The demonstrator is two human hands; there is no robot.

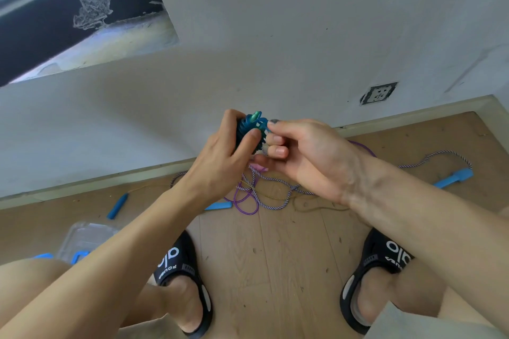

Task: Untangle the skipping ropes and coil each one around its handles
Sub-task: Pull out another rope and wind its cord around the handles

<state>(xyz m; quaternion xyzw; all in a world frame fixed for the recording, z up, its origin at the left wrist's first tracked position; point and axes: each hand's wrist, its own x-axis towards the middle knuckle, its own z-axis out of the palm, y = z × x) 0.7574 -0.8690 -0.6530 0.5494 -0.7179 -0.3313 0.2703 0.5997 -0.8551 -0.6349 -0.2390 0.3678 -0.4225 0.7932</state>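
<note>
Glossy teal plastic rope coil (pixel 249 132), shiny green tip on top. Braided purple-and-white cord (pixel 275 202), woven and matt. Smooth, glossy purple plastic rope (pixel 246 205). Matt blue handles (pixel 118 206), foam or soft plastic, unclear which. Pale wood-grain floor (pixel 275 256), matt, speckled with debris. Rough, matt grey plaster wall (pixel 303 22). Clear plastic container (pixel 82 237). Black rubbery sandals (pixel 179 261), white print.

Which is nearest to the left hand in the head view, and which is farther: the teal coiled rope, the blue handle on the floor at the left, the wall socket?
1. teal coiled rope: gripped in the left hand.
2. blue handle: on the floor, lower left of that hand.
3. wall socket: on the wall, far to the upper right.
</note>
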